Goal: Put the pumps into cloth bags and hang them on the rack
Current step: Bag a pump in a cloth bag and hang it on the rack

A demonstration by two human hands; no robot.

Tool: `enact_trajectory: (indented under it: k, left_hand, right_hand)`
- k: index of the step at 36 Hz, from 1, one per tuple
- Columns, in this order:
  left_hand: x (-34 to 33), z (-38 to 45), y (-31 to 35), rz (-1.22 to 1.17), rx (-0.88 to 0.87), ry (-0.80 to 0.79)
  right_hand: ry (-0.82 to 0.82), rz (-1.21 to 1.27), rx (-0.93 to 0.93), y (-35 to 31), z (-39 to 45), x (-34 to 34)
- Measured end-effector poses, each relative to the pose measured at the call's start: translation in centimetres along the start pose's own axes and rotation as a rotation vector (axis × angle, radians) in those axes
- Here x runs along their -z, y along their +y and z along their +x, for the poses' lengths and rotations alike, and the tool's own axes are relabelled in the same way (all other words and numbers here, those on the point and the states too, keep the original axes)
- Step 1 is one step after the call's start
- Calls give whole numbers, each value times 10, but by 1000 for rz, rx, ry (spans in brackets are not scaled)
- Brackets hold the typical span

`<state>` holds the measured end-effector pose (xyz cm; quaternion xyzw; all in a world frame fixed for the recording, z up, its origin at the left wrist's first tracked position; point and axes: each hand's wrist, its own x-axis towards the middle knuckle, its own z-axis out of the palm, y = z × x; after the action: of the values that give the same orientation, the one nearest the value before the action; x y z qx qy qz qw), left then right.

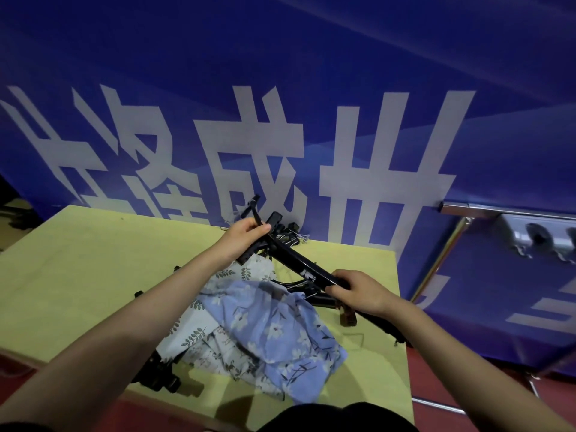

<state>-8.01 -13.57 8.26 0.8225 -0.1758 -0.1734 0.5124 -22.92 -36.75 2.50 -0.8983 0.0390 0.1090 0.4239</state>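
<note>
A black pump (299, 265) is held slanted above the yellow table (78, 275). My left hand (243, 236) grips its far end near the handle and hose. My right hand (358, 291) grips the barrel's near end. Under the pump lies a pile of floral cloth bags (268, 335), blue and white, spread over the table's middle. More black pump parts (162, 377) stick out from beneath the cloth at the near left, and others (346, 316) lie by my right wrist.
A blue banner with large white characters (280, 135) stands close behind the table. A metal rack with hooks (536, 235) is mounted at the right, beyond the table's edge. Red floor (467, 385) shows at the right.
</note>
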Motion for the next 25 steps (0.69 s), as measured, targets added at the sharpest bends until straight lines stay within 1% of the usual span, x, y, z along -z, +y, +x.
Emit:
enact_trajectory:
  k: [4, 7, 9, 12, 16, 19, 25]
  left_hand:
    - [-7, 1, 2, -42, 27, 38]
    - [-8, 3, 2, -228, 77, -23]
    - [-8, 3, 3, -305, 104, -56]
    - [-11, 3, 4, -316, 95, -63]
    - [-14, 5, 2, -277, 44, 7]
    - [-16, 7, 1, -286, 4, 58]
    - [-17, 5, -1, -243, -45, 77]
  right_hand:
    - [82, -97, -14, 4, 2, -3]
    - [113, -84, -9, 7, 3, -2]
    - [114, -70, 1, 10, 3, 1]
    - [101, -37, 13, 14, 2, 4]
    - [100, 37, 27, 14, 3, 9]
    - [93, 46, 36, 13, 4, 12]
    - [41, 93, 50, 15, 4, 12]
